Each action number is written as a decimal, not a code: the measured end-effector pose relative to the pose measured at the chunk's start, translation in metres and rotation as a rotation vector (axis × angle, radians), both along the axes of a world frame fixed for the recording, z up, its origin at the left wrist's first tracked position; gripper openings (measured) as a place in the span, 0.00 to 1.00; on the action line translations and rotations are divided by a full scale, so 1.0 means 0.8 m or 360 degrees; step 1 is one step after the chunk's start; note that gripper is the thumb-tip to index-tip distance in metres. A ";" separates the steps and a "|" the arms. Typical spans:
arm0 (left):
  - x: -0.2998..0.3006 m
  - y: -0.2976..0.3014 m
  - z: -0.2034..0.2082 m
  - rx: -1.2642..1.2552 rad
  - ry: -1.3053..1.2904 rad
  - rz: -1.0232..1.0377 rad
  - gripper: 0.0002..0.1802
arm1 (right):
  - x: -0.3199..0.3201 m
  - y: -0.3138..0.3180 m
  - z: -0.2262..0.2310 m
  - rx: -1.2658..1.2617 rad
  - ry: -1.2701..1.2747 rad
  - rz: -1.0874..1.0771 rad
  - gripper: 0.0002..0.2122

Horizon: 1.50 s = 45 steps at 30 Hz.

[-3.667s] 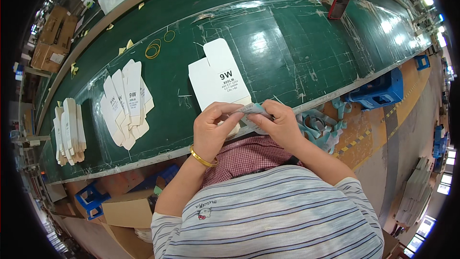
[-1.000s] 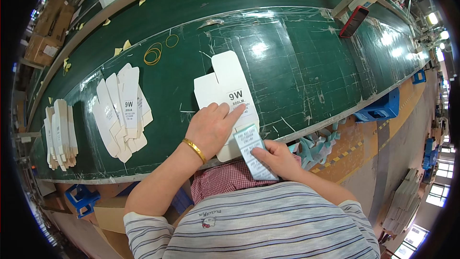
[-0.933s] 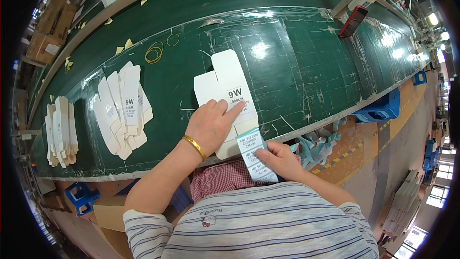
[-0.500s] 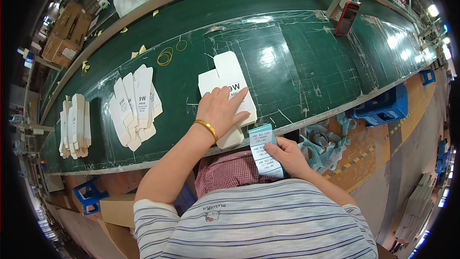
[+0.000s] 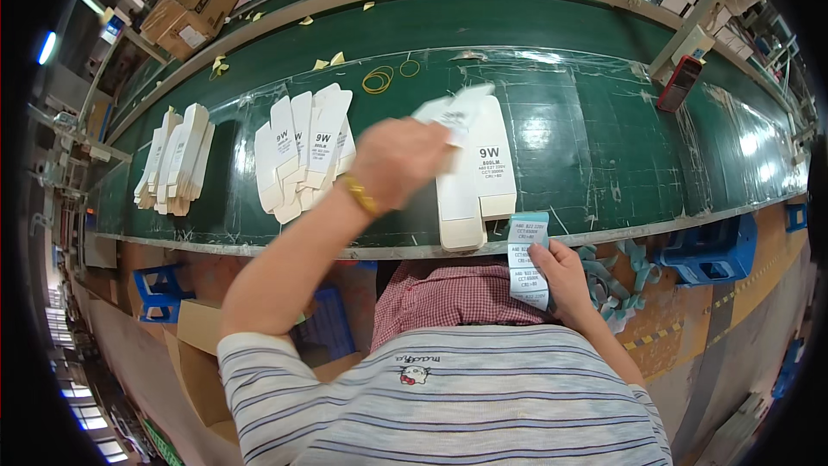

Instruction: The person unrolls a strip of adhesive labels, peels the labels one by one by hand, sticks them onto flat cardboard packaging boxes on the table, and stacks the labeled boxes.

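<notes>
Flattened white carton (image 5: pixel 454 110), blurred, is pinched in the fingers of the left hand (image 5: pixel 392 162), tilted, its free part reaching beyond the fingertips, up and to the right. Just right of and below those fingers, a stack of flat cartons (image 5: pixel 493 160) with black print lies on the green counter (image 5: pixel 604 164). A fanned pile of cartons (image 5: pixel 321 148) is near the left fingers on their left, and a carton bundle (image 5: pixel 177 160) lies farther out that way. Beyond the same fingers are yellow rubber bands (image 5: pixel 378 80).

The right hand (image 5: pixel 565 276) has its thumb and fingers closed on a pale-blue label strip (image 5: pixel 525 261), which hangs to their left, in front of the counter edge. Right of the right fingers, lower down, is tangled teal ribbon (image 5: pixel 636 272); beyond it stands a blue plastic stool (image 5: pixel 711 250). A red-edged phone (image 5: pixel 680 84) leans far beyond the right fingers.
</notes>
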State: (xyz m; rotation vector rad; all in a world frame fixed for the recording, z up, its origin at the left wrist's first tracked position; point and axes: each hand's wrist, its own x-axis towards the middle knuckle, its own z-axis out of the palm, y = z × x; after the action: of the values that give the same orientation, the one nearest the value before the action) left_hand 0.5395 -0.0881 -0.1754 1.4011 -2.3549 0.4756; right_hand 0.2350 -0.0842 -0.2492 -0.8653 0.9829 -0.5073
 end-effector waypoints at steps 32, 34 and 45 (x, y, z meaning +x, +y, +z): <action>-0.123 0.042 -0.050 0.1120 0.2301 0.0298 0.12 | 0.033 -0.034 0.037 -0.0924 0.0336 0.0159 0.08; -0.122 0.039 -0.052 0.0947 0.2285 0.0312 0.10 | 0.037 -0.034 0.033 -0.0918 0.0346 0.0145 0.09; -0.095 0.014 -0.075 0.0788 0.1970 0.0430 0.16 | 0.052 -0.035 -0.001 -0.0777 0.0483 0.0269 0.13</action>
State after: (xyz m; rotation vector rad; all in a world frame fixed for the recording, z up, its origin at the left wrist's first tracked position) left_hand 0.4635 -0.0768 -0.2355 1.5282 -1.2717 -0.7831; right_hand 0.2767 -0.1119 -0.2496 -1.4839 1.0655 -0.4862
